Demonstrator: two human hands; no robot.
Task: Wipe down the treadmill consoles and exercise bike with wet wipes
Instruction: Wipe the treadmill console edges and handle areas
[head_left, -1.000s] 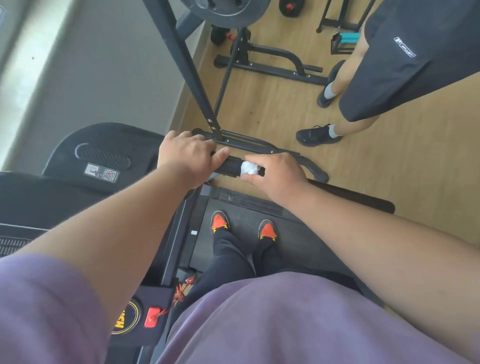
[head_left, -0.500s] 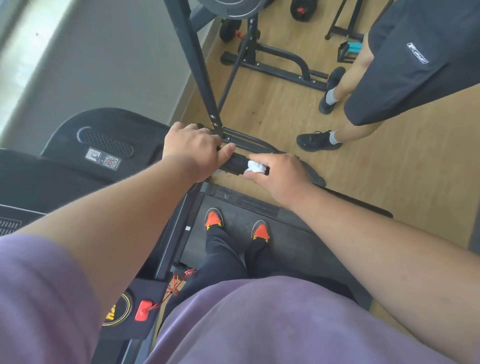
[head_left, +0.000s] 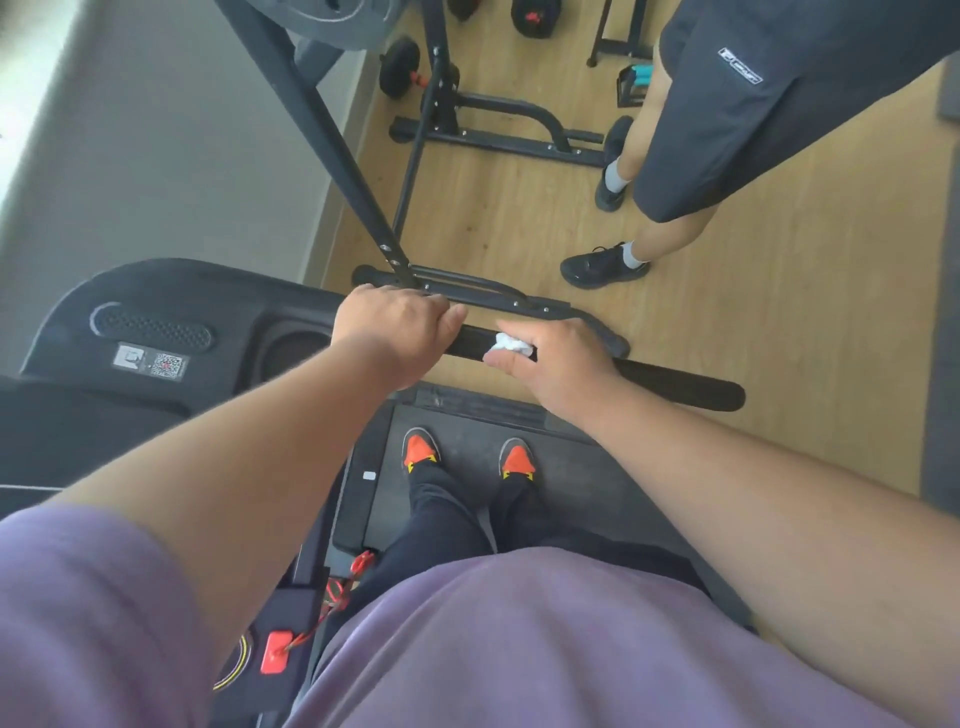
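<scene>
Handrail (head_left: 675, 387) of treadmill, free end right | left hand (head_left: 395, 327) fingers curled round its near-console end | right hand (head_left: 550, 358) just beside, pinching crumpled wet wipe (head_left: 511, 344) against rail | wooden floor (head_left: 727, 332) open beyond | bystander's shoe (head_left: 597, 266) near.

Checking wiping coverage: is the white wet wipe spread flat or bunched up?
Bunched up: the white wet wipe shows as a small crumpled wad pinched in the right hand against the black padded handrail.
</scene>
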